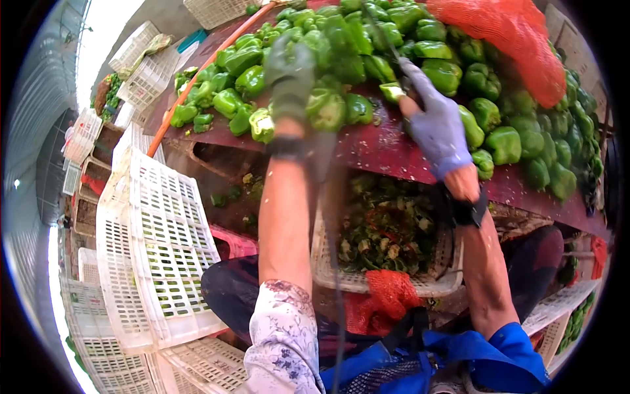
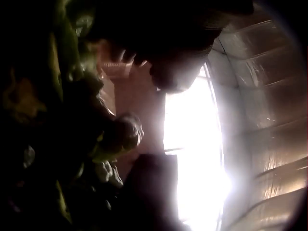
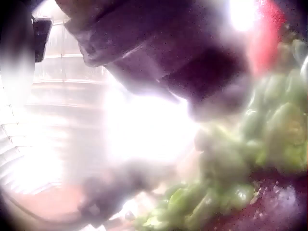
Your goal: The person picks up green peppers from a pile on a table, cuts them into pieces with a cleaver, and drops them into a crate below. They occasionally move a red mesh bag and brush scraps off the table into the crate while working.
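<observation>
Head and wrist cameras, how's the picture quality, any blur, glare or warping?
Head view: bright, with fisheye curving and black corners; the left hand is blurred, the right hand and nearby green bell peppers sharper. Left wrist view: mostly deep shadow, with blown-out white right of centre. Right wrist view: hazy, strong white glare near the middle, peppers soft.

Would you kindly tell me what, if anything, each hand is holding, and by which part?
The right hand holds a dark, knife-like tool by its near end. The left hand is too blurred to tell.
</observation>
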`<act>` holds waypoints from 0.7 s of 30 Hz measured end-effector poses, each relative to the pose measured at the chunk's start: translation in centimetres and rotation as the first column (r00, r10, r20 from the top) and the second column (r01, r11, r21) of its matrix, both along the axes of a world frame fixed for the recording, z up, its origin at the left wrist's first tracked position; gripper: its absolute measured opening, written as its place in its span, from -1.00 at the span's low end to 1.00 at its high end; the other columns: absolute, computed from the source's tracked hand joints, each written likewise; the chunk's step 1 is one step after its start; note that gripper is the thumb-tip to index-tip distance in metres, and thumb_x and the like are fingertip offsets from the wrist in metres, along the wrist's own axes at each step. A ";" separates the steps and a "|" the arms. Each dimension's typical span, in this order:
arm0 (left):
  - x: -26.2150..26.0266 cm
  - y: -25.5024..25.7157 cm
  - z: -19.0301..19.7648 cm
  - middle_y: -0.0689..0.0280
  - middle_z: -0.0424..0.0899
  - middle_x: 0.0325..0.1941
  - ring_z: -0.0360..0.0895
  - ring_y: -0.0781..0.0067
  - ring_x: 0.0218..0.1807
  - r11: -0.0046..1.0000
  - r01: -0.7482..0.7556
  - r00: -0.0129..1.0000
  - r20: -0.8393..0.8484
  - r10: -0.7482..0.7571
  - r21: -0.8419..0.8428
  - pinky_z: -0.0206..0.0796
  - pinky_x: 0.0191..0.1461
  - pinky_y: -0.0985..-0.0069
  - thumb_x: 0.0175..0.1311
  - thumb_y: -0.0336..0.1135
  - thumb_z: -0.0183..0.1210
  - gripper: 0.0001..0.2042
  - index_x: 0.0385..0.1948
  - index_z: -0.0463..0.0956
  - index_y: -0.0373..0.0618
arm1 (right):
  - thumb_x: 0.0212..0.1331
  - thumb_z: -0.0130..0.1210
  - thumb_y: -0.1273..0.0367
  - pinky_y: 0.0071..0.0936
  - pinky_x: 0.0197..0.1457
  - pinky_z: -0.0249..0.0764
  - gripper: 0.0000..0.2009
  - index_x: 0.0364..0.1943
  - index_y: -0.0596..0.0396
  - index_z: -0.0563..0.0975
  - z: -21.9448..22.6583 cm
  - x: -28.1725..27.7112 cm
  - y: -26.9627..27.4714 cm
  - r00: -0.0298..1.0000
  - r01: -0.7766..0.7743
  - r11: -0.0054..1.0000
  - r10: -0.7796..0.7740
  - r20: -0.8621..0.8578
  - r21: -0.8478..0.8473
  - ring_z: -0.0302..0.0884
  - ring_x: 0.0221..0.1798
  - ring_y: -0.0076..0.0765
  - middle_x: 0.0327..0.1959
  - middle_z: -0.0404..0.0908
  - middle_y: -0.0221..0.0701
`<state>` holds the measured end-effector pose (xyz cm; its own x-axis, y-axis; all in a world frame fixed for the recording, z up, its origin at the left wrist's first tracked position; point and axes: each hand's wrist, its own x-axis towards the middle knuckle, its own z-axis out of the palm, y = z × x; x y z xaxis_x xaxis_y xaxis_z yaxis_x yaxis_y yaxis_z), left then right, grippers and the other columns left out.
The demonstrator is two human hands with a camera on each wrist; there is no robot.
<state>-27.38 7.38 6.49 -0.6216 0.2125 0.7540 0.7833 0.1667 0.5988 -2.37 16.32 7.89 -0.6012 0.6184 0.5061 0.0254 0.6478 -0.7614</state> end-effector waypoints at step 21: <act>-11.7 -12.8 -8.2 -0.10 0.66 -0.08 0.58 -0.10 -0.02 0.777 -0.523 0.801 0.109 0.589 -0.352 0.39 0.11 0.21 0.16 -0.13 0.21 -0.56 -0.02 0.57 -0.28 | 0.19 0.21 0.51 -0.37 0.24 0.50 -0.43 0.33 0.08 0.39 -6.7 2.0 -8.1 0.782 -0.520 0.756 0.608 0.134 -0.397 0.55 0.25 -0.07 0.25 0.53 -0.13</act>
